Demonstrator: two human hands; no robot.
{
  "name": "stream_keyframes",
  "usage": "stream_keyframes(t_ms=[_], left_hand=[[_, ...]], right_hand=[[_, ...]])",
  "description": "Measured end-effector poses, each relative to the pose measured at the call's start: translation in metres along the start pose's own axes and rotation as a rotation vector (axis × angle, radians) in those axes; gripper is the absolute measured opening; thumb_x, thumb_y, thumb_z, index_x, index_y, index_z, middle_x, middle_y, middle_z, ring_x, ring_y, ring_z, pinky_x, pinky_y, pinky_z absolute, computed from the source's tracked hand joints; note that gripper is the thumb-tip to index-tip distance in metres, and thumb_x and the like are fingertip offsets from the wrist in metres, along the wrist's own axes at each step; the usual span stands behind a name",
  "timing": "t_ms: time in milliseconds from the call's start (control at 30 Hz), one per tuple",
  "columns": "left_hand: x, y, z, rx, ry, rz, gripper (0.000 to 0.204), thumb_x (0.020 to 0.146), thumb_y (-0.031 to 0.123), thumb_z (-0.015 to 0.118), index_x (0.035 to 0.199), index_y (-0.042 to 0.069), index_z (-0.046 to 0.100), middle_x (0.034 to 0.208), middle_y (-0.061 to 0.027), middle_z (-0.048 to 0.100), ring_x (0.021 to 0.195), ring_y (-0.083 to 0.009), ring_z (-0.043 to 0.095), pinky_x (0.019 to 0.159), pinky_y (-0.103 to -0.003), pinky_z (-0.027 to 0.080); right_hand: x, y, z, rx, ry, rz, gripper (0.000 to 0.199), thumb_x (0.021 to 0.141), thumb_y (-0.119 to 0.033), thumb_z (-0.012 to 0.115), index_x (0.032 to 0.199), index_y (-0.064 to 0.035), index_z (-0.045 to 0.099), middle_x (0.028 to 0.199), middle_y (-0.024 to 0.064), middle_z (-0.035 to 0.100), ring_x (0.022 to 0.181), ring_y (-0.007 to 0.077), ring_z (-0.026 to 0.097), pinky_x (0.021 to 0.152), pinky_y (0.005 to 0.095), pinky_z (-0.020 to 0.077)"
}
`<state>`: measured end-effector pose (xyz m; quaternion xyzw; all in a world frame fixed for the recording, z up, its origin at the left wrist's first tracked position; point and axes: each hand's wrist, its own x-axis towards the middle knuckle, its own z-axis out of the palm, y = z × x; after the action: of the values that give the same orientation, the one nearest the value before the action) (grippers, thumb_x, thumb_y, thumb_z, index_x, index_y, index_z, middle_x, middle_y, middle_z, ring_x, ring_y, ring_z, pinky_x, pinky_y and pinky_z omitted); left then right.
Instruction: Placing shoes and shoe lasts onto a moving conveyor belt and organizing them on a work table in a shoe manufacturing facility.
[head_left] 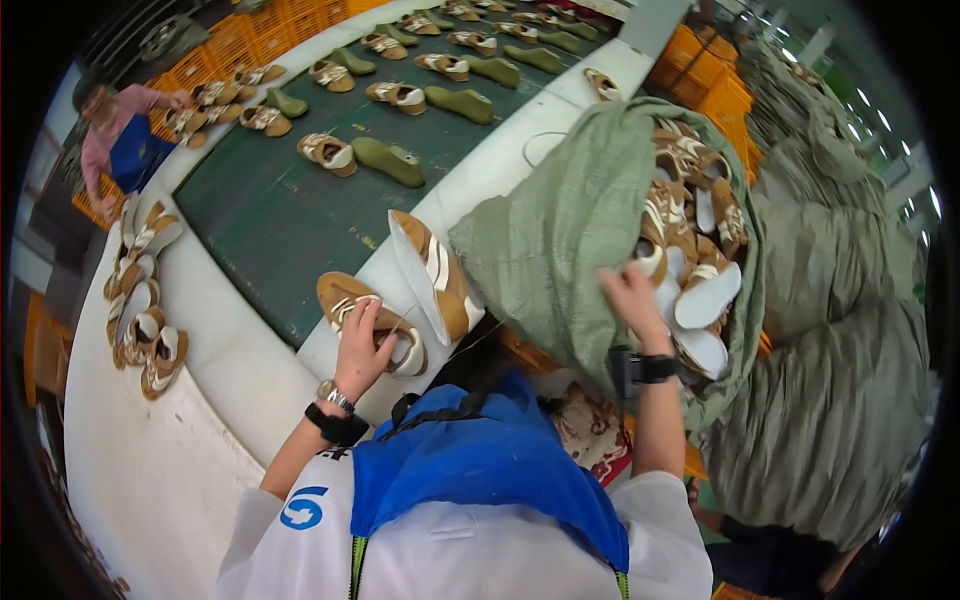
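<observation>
While it is half open, the left hand [362, 352] touches a tan shoe [341, 292].

Blue emblem [303, 509] on white sleeve [246, 537]

shoe [338, 290] beneath left hand [362, 352], partly hidden; right hand [637, 305], slightly blurred; sacked shoes [708, 298], overlapping, partly hidden; far orange crates [268, 40], cut off at upper edge.
</observation>
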<state>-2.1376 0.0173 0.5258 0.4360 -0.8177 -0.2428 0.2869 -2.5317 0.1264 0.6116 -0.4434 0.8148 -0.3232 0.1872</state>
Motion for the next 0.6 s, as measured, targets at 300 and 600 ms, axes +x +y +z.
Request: stream_keyframes(t_ms=[300, 600], left_hand=[[0.038, 0.065, 0.018, -0.031, -0.100, 0.321, 0.044, 0.072, 0.006, 0.060, 0.114, 0.003, 0.047, 0.124, -0.0181, 0.042, 0.114, -0.0353, 0.040, 0.095, -0.040, 0.035], [0.090, 0.101, 0.043, -0.131, -0.232, 0.491, 0.041, 0.072, 0.004, 0.059, 0.112, 0.002, 0.049, 0.121, -0.0184, 0.045, 0.112, -0.0347, 0.043, 0.095, -0.038, 0.036]], right_hand=[[-0.029, -0.005, 0.042, 0.190, 0.128, -0.201, 0.060, 0.074, -0.029, 0.065, 0.116, 0.0049, 0.041, 0.104, 0.0261, 0.055, 0.096, 0.0392, 0.054, 0.081, 0.0422, 0.0433], [-0.097, 0.060, -0.017, 0.179, 0.700, 0.016, 0.034, 0.078, -0.012, 0.062, 0.109, -0.0011, 0.055, 0.078, 0.0095, 0.062, 0.065, 0.0150, 0.060, 0.061, 0.0273, 0.0474]])
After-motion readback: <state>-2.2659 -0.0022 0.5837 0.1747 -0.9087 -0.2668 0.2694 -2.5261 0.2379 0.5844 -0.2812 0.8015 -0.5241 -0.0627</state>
